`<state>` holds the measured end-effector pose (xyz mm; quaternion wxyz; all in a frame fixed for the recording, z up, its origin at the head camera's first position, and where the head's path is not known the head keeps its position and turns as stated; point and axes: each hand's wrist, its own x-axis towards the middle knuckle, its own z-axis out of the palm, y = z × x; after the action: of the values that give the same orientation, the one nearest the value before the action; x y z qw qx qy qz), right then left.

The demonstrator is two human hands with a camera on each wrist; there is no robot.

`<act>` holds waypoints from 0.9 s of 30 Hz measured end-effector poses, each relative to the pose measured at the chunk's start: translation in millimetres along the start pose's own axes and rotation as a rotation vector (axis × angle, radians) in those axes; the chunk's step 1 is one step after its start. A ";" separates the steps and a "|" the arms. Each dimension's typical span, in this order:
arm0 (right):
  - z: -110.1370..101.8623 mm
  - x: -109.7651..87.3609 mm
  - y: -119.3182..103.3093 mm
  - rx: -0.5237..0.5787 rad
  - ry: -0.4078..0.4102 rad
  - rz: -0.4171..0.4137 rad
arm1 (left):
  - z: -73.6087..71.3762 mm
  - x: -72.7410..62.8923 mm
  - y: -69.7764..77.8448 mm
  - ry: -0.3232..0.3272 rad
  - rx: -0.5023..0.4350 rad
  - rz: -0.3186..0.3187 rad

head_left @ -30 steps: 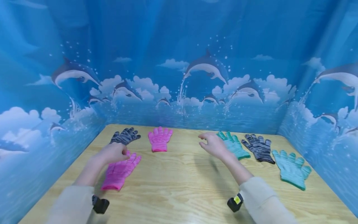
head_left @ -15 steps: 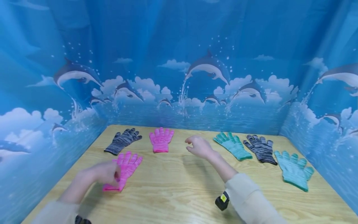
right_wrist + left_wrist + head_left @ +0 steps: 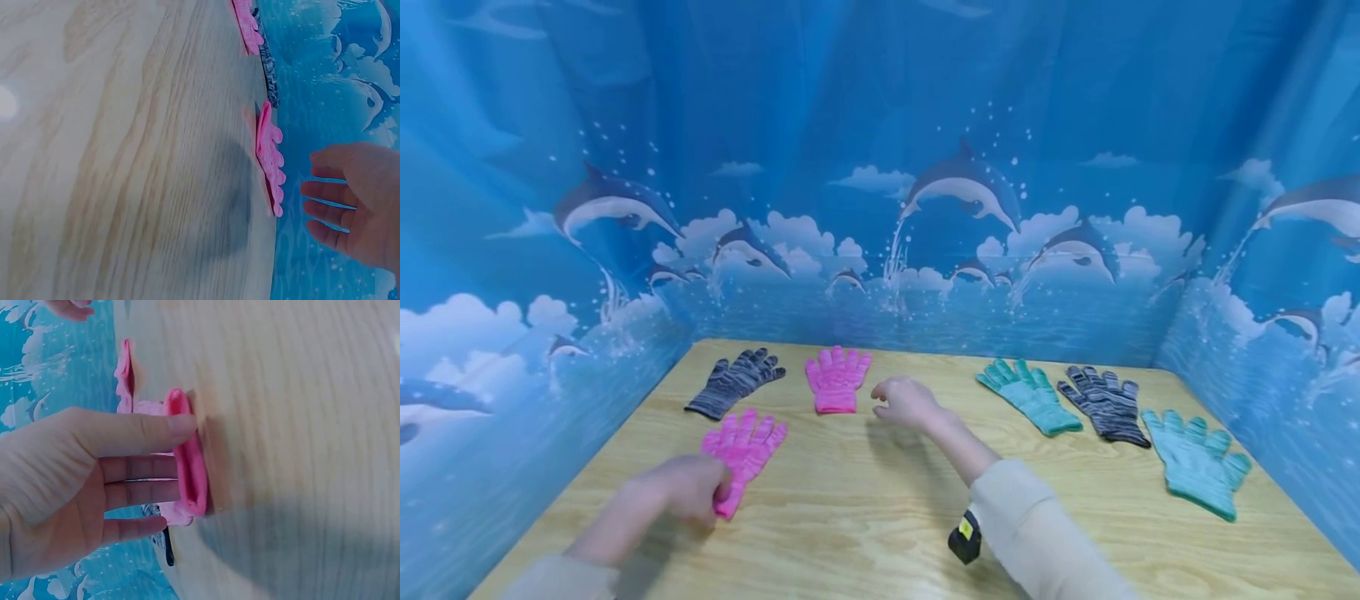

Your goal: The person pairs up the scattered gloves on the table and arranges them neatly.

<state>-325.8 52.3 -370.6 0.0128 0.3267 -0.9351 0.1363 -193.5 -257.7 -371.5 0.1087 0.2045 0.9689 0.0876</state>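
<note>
The near pink knit glove lies on the left of the wooden table. My left hand is over its cuff; in the left wrist view the thumb lies across the cuff's edge and the fingers are behind it, pinching it. Further back lies a second pink glove, flat with its fingers pointing away. Just to the right of that glove, my right hand hovers above the table, holding nothing. The right wrist view shows its fingers spread and slightly bent, apart from the far pink glove.
A black-and-grey glove lies at the back left. On the right are a green glove, another black-and-grey glove and a second green glove. Blue dolphin-print curtains border the table at the back and sides.
My left hand has come back from the near pink glove's fingers to its cuff and pinches it. The right hand has moved left, away from the green glove toward the far pink one.
</note>
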 end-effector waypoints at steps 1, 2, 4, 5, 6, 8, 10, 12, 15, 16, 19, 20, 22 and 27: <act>1.3 1.5 -1.4 -0.001 -0.007 0.000 | 1.3 0.0 -0.3 0.007 0.005 0.010; 2.6 2.7 -2.7 -0.004 -0.012 -0.002 | 2.6 0.2 -0.8 0.015 0.011 0.019; 5.0 4.7 -4.8 -0.012 -0.013 -0.009 | 5.1 0.3 -2.1 0.033 0.021 0.045; 6.1 5.2 -5.8 -0.015 -0.010 -0.012 | 6.4 0.6 -2.8 0.042 0.029 0.059; 7.1 5.4 -6.8 -0.017 -0.008 -0.013 | 7.5 1.2 -3.5 0.054 0.038 0.077; 9.0 5.5 -8.6 -0.021 -0.006 -0.014 | 9.0 2.3 -4.4 0.077 0.052 0.113; 10.5 5.4 -10.4 -0.020 -0.008 -0.009 | 10.0 3.4 -4.9 0.094 0.058 0.143; 12.1 5.7 -11.7 -0.022 -0.010 -0.008 | 10.5 4.3 -5.0 0.105 0.061 0.164; 14.6 8.5 -14.7 -0.022 -0.014 -0.018 | 9.4 2.7 -5.0 0.109 0.055 0.176; 15.6 9.8 -15.3 -0.022 -0.015 -0.024 | 8.9 2.4 -5.0 0.111 0.054 0.177; 17.8 13.4 -17.5 -0.020 -0.021 -0.029 | 6.5 3.0 -4.8 0.120 0.054 0.173; 18.4 14.6 -18.0 -0.021 -0.022 -0.033 | 5.5 3.4 -4.8 0.121 0.052 0.169; 19.0 16.6 -19.0 -0.020 -0.025 -0.032 | 2.7 4.1 -4.9 0.120 0.038 0.152; 18.4 18.9 -20.3 -0.011 -0.014 -0.032 | -10.3 7.0 -7.7 0.166 0.012 0.140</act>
<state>-327.0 20.8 -381.1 0.0099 0.3424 -0.9307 0.1287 -205.2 -263.0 -364.5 0.0206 0.2644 0.9584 0.1058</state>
